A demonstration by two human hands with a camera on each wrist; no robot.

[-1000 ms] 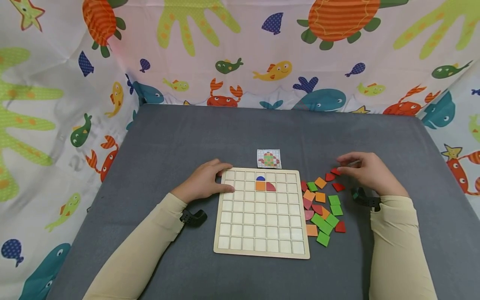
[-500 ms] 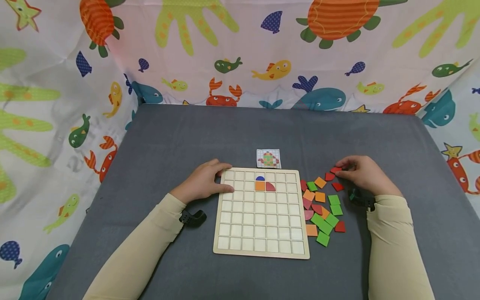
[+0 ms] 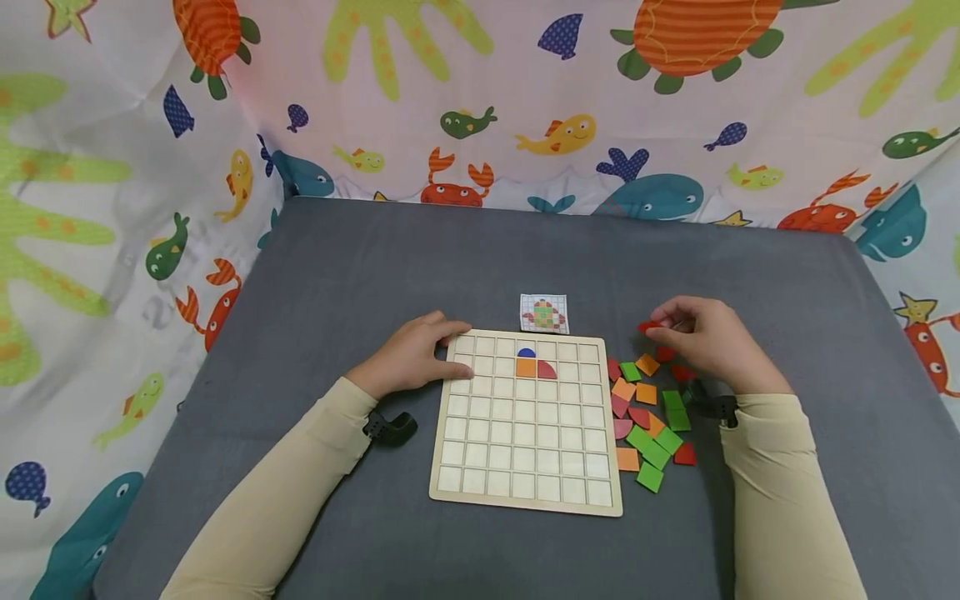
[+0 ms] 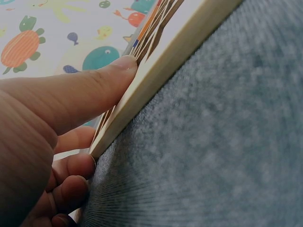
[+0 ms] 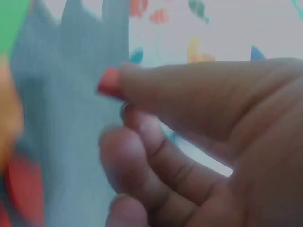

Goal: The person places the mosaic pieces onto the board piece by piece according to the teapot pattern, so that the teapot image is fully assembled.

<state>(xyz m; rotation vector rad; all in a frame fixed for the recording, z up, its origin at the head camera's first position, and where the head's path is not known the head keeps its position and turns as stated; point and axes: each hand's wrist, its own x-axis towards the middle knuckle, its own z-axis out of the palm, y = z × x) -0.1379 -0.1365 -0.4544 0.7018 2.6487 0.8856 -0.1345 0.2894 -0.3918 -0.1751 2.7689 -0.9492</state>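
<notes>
A wooden grid board [image 3: 525, 417] lies on the grey cloth. Its upper left corner is held by my left hand [image 3: 408, 354], the thumb over the rim and the fingers at the edge, as the left wrist view [image 4: 61, 137] confirms. A blue half-round tile [image 3: 527, 353], an orange square tile [image 3: 527, 367] and a red quarter-round tile [image 3: 547, 369] sit in the board's upper cells. My right hand [image 3: 712, 342] pinches a small red tile [image 3: 649, 326] between thumb and fingers, raised beyond the loose pile. Only the tile's end [image 5: 111, 81] shows in the right wrist view, blurred.
Loose green tiles [image 3: 649, 477], orange tiles [image 3: 646, 393] and red tiles [image 3: 685, 454] lie beside the board's right edge, some overlapping. A small pattern card [image 3: 544, 313] lies just beyond the board. A sea-animal curtain [image 3: 495, 92] hangs behind the table's far edge.
My right hand has taken the red tile from the top of the pile and moved a little left and away with it. The left hand stays on the board; the head view has shifted slightly.
</notes>
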